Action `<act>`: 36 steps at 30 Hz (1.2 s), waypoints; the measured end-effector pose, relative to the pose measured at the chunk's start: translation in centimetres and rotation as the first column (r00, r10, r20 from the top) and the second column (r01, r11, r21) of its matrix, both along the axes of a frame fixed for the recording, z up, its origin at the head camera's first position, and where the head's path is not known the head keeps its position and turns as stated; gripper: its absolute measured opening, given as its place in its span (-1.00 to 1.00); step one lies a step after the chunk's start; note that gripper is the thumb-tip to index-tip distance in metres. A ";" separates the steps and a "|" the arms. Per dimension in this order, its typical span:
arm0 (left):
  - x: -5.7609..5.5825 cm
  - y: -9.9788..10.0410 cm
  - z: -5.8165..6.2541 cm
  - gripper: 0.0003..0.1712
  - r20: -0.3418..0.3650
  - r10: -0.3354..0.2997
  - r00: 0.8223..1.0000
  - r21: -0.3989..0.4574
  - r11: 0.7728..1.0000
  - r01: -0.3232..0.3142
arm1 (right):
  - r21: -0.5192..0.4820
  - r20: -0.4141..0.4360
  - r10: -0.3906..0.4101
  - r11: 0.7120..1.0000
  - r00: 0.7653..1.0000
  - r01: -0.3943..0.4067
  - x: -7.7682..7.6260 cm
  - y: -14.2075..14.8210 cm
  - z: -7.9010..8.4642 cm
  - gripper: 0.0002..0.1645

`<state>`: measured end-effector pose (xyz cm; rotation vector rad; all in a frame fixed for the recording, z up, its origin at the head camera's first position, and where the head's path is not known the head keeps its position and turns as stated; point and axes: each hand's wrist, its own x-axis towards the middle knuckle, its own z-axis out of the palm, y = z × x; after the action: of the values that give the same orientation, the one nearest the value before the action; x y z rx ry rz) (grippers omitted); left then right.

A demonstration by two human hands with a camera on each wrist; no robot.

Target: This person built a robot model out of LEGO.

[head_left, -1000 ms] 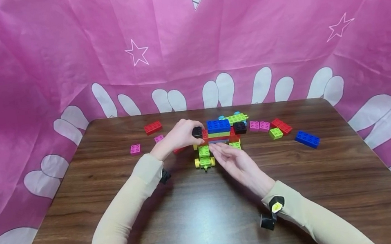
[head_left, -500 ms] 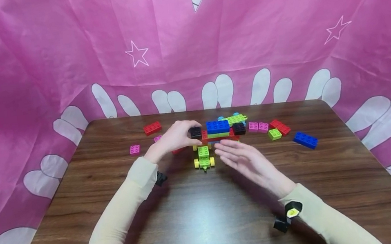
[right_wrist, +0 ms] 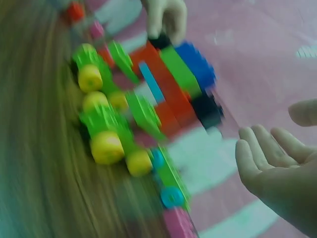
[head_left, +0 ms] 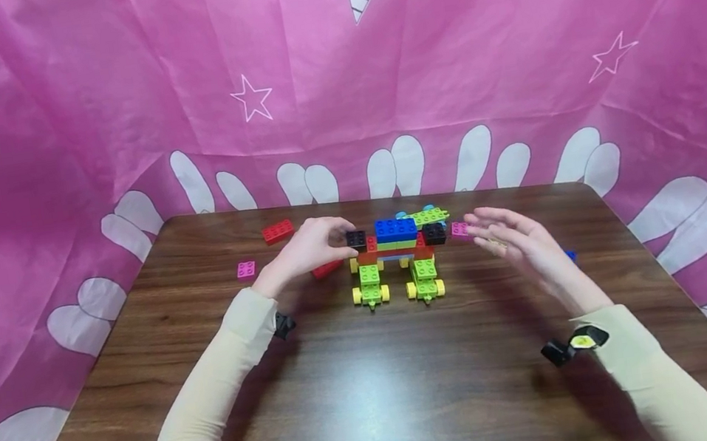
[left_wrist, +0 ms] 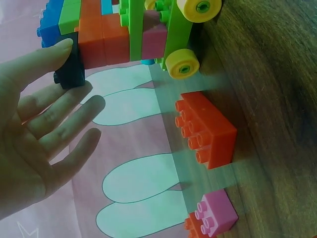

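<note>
A built model of toy bricks stands mid-table, with a blue brick (head_left: 395, 228) on top and red bricks (left_wrist: 104, 39) below it. Two green wheeled bases (head_left: 425, 282) with yellow wheels carry it. My left hand (head_left: 315, 244) pinches the black brick (left_wrist: 71, 62) at the model's left end between thumb and fingers. To the right, my right hand (head_left: 525, 250) is apart from the model, its fingers extended and holding nothing. Another black brick (head_left: 433, 233) sits at the right end. The right wrist view is blurred.
Behind the model lies a green base with blue wheels (head_left: 427, 216). Loose red bricks (head_left: 278, 231) and a pink brick (head_left: 246, 269) lie on the left. More pink (head_left: 460, 229) and blue bricks (head_left: 570, 255) are at the right, partly behind my right hand.
My right hand has moved away from the model's underside, rightward and upward, uncovering the right green base. The left hand stays at the black brick, and the model stands almost where it was.
</note>
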<state>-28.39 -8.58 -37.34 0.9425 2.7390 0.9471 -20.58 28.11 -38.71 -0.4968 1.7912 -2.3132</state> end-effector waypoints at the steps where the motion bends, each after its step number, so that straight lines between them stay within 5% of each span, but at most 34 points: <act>1: 0.0 0.0 0.0 -0.53 0.001 0.002 1.000 0.001 1.000 -0.002 | 0.010 -0.010 -0.008 1.000 1.000 0.008 -0.1 0.6 0.0 -0.57; 8: 0.0 -0.2 -0.2 -0.53 -0.011 0.036 0.999 -0.016 0.999 -0.036 | 0.056 -0.065 -0.045 0.997 0.997 0.049 -1.1 4.4 -0.7 -0.59; 13: -0.1 -0.3 -0.5 -0.52 -0.010 0.045 0.999 -0.014 0.999 -0.045 | 0.214 -0.094 -0.131 0.965 0.987 0.148 -1.6 6.8 -1.6 -0.61; 16: -0.2 -0.3 -0.6 -0.52 -0.008 0.050 0.999 -0.008 0.999 -0.050 | 0.434 -0.209 -0.212 0.855 0.955 0.285 -1.7 7.9 -2.0 -0.57; 21: -0.1 -0.3 -0.7 -0.53 0.008 0.058 0.998 0.007 0.998 -0.058 | 0.726 -0.400 -0.217 0.518 0.890 0.452 -1.5 9.5 -2.6 -0.50; 24: 0.0 -0.3 -0.7 -0.54 0.011 0.063 0.998 0.022 0.998 -0.063 | 0.788 -0.424 -0.197 0.401 0.884 0.467 -1.3 10.3 -3.0 -0.48; 29: 0.0 -0.4 -0.8 -0.55 0.007 0.057 0.998 0.038 0.998 -0.057 | 0.837 -0.422 -0.179 0.300 0.889 0.458 -1.2 11.4 -3.5 -0.42; 36: 0.0 -0.5 -0.7 -0.55 0.007 0.053 0.999 0.042 0.998 -0.053 | 0.877 -0.373 -0.176 0.254 0.911 0.408 -1.2 12.6 -4.9 -0.31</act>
<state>-28.37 -9.11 -38.08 0.8758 2.7621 1.0191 -21.80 40.74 -43.61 -0.1484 3.1056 -0.8362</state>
